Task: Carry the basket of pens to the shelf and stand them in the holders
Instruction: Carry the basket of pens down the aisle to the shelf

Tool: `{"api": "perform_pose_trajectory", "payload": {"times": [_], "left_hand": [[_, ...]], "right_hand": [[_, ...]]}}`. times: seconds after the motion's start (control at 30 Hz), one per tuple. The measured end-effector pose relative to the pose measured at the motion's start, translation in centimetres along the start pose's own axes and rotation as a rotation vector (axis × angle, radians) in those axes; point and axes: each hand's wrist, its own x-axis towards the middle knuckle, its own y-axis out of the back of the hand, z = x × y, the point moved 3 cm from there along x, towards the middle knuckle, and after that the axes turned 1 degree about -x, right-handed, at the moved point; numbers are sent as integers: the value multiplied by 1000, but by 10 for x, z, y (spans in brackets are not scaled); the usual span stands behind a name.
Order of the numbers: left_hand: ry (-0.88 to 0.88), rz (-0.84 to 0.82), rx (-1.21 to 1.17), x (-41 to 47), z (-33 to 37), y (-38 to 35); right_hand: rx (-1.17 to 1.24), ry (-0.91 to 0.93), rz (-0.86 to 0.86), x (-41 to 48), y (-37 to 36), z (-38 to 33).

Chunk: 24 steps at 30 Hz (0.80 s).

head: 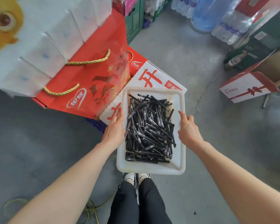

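In the head view, the basket is seen with its far end over a carton and its near end jutting out above the shoes; the pens are heaped loose inside it. The left hand is laid against the left rim with fingers straight, nothing yet clasped. The right hand is held over the right rim, forefinger out and the others loosely bent, nothing gripped; contact with the rim cannot be told. No shelf or holders are shown. The carry is judged not yet begun. If the basket is lifted before both rims are firmly taken, it could be tipped and the pens spilled onto the floor.
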Motion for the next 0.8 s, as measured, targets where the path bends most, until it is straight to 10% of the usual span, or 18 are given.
{"api": "perform_pose_trajectory", "payload": {"times": [0.8], "left_hand": [[142,332,-267,-383,-199,75]], "right_hand": [[-160,523,82,-324,-35,-179]]}}
